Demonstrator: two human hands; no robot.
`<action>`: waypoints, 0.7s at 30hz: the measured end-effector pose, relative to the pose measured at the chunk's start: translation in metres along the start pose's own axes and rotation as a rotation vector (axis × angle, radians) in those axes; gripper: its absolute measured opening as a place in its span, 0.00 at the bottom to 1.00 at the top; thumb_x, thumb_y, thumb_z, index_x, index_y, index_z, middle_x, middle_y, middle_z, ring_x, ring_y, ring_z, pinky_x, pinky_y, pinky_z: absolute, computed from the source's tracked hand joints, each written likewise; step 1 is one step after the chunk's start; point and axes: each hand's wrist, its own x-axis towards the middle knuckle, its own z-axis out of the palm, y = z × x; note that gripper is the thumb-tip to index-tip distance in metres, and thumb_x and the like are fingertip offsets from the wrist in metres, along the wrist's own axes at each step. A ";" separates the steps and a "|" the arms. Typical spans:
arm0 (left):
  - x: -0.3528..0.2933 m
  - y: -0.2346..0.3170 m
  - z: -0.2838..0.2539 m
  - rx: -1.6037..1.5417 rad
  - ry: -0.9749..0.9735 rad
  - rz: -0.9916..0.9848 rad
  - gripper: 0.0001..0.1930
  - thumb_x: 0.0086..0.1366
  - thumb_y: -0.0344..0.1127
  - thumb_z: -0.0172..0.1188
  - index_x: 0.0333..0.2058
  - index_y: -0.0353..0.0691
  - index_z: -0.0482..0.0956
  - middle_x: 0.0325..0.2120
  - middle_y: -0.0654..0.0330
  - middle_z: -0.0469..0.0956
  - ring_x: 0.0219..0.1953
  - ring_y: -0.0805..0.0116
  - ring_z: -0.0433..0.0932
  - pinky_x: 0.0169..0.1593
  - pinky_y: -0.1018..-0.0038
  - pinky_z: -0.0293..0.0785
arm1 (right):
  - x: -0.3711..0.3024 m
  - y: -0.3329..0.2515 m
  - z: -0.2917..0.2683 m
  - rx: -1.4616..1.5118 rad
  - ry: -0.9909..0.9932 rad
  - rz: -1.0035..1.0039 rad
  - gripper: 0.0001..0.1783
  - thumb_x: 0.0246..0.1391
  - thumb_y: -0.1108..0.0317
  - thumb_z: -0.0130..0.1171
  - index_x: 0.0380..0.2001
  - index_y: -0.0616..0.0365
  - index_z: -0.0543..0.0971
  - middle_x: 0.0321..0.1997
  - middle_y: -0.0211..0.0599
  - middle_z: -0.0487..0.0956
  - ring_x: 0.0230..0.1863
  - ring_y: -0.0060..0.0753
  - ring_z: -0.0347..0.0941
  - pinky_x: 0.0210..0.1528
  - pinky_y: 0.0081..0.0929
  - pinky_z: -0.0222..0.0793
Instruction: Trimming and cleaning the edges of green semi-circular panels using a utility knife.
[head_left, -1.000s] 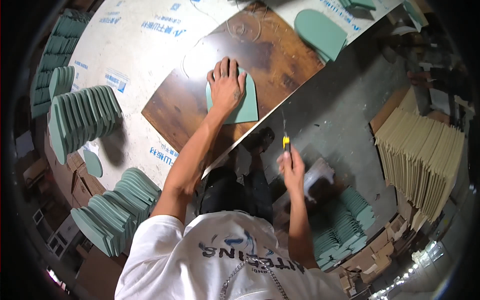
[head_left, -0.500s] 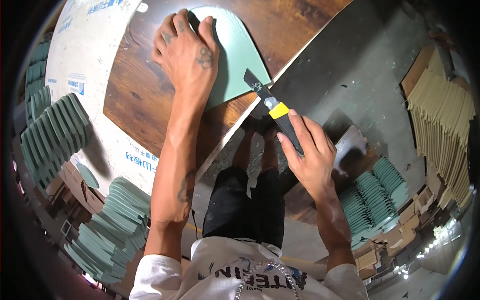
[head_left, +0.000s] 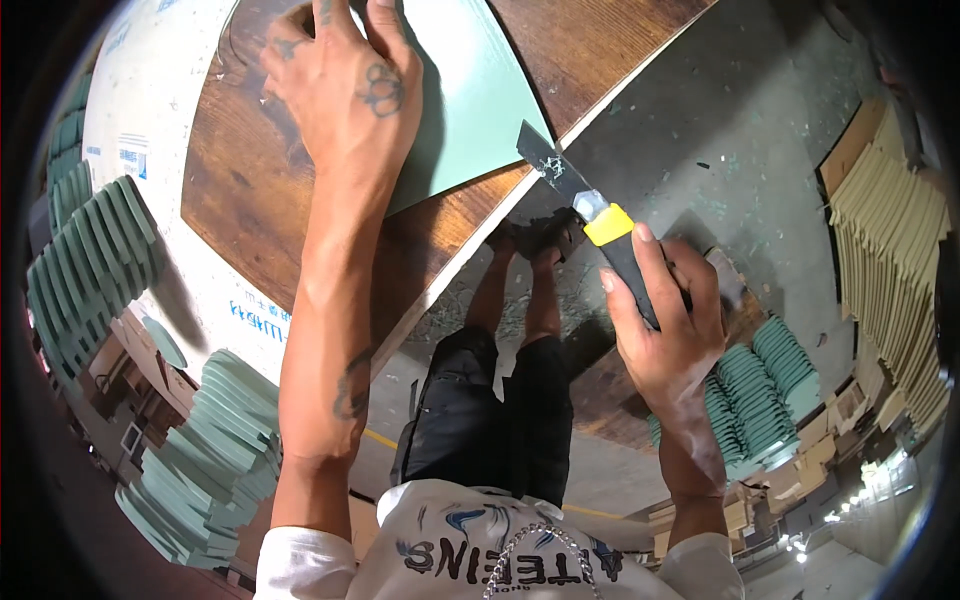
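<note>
While the fingers [head_left: 652, 265] of the right hand [head_left: 670, 330] are closed around the dark handle of a utility knife [head_left: 608, 225], its thumb lies along the handle's left side and the index finger extends toward the yellow collar. The knife slants from lower right to upper left, blade [head_left: 535, 140] pointing up-left. Green flecks [head_left: 553, 168] cling to the blade, whose tip overlaps the near right corner of a green panel [head_left: 475, 100]; contact between the two cannot be confirmed.

The left hand [head_left: 350, 90] is back upward, fingers bent and partly spread, thumb set apart, over the panel's left side. Fingertips are partly cut off by the upper edge of the picture; pressure on the panel cannot be determined. The left forearm [head_left: 335, 300] runs nearly straight up; the right forearm [head_left: 688, 440] rises at the right with the wrist angled inward.

The panel lies flat on a brown wood-grain board [head_left: 240, 200]. Its straight near edge climbs to the right; its long axis runs up and slightly left, far end out of view. The board rests on a white tabletop [head_left: 150, 90]. Farther out, green stacks [head_left: 205, 450] stand at left and a beige stack [head_left: 890, 260] at right.
</note>
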 end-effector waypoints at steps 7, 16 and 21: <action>-0.001 -0.005 -0.006 -0.063 0.013 0.132 0.31 0.53 0.14 0.54 0.59 0.30 0.70 0.49 0.44 0.69 0.50 0.45 0.71 0.55 0.55 0.67 | 0.018 0.002 -0.004 -0.047 -0.020 -0.071 0.35 0.43 0.67 0.80 0.58 0.52 0.82 0.44 0.37 0.75 0.33 0.34 0.77 0.32 0.30 0.78; -0.004 -0.011 -0.008 -0.076 0.052 0.214 0.35 0.54 0.15 0.55 0.64 0.27 0.63 0.52 0.38 0.68 0.55 0.40 0.70 0.59 0.53 0.66 | 0.064 0.000 0.007 -0.060 -0.093 -0.061 0.33 0.44 0.65 0.79 0.57 0.47 0.83 0.43 0.35 0.74 0.32 0.32 0.77 0.30 0.28 0.80; -0.001 -0.012 -0.006 -0.054 0.036 0.148 0.29 0.66 0.20 0.54 0.66 0.25 0.60 0.53 0.35 0.70 0.53 0.38 0.71 0.58 0.51 0.66 | 0.086 0.002 0.016 -0.025 -0.045 -0.128 0.28 0.46 0.71 0.78 0.54 0.53 0.85 0.45 0.34 0.74 0.29 0.26 0.72 0.26 0.24 0.72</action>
